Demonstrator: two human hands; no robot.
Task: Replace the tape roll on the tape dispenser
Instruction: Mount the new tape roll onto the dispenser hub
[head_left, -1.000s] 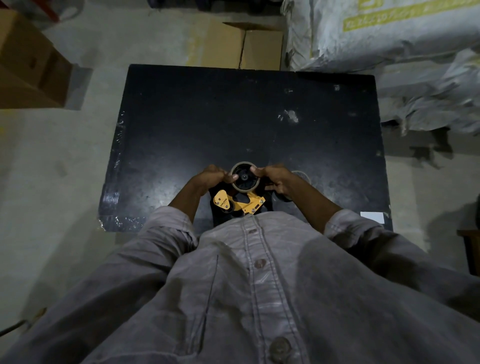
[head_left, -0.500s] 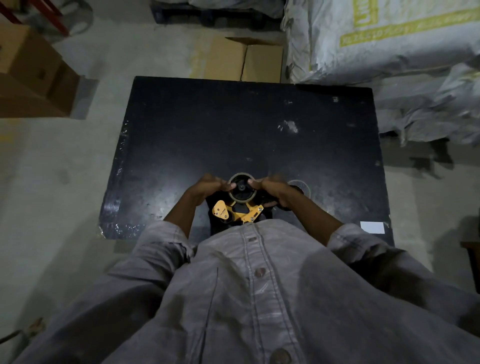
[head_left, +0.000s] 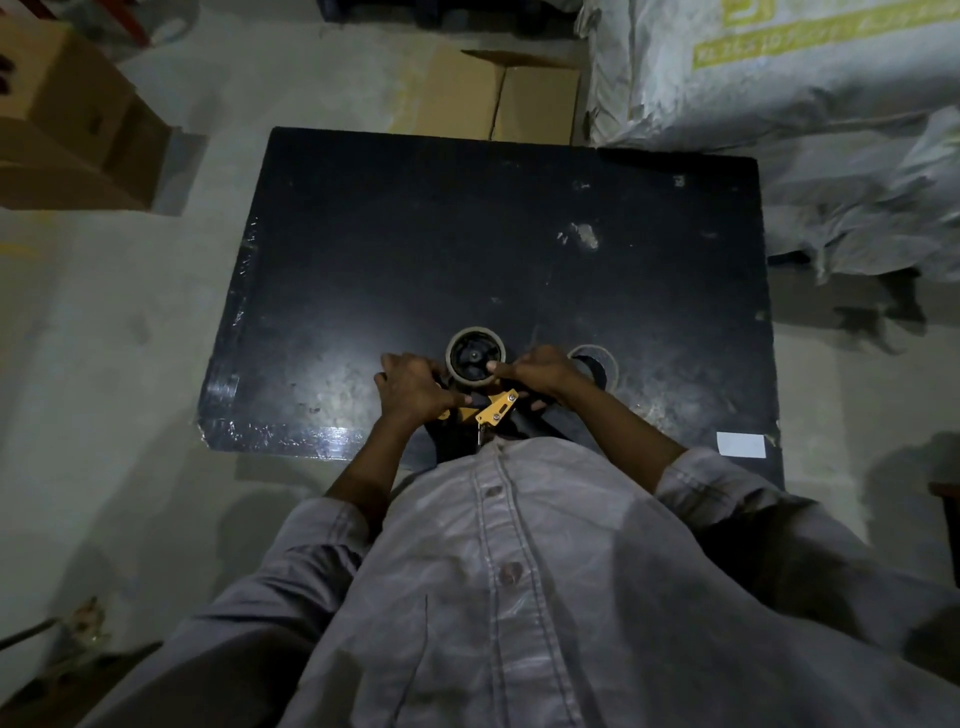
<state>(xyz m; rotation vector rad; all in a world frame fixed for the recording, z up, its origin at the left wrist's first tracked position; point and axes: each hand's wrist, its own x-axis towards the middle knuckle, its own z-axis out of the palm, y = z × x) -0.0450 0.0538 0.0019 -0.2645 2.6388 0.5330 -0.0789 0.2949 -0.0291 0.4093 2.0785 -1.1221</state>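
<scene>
A yellow and black tape dispenser (head_left: 493, 410) lies near the front edge of the black table (head_left: 467, 249). A tape roll (head_left: 475, 356) sits on its black hub at the far end. My left hand (head_left: 415, 387) covers the dispenser's yellow frame from the left, fingers closed on it. My right hand (head_left: 540, 371) grips the dispenser from the right, its thumb touching the roll's rim. A second tape roll (head_left: 597, 364) lies flat on the table just right of my right hand, partly hidden by it. The dispenser's handle is hidden behind my shirt.
A white label (head_left: 741, 445) is stuck at the table's front right corner. Cardboard boxes stand on the floor at the far left (head_left: 67, 124) and behind the table (head_left: 498, 98). Large white sacks (head_left: 779, 78) are piled at the right.
My left hand has slid from the roll's left side down onto the yellow frame. The roll on the hub now shows fully. The second roll at the right is more exposed.
</scene>
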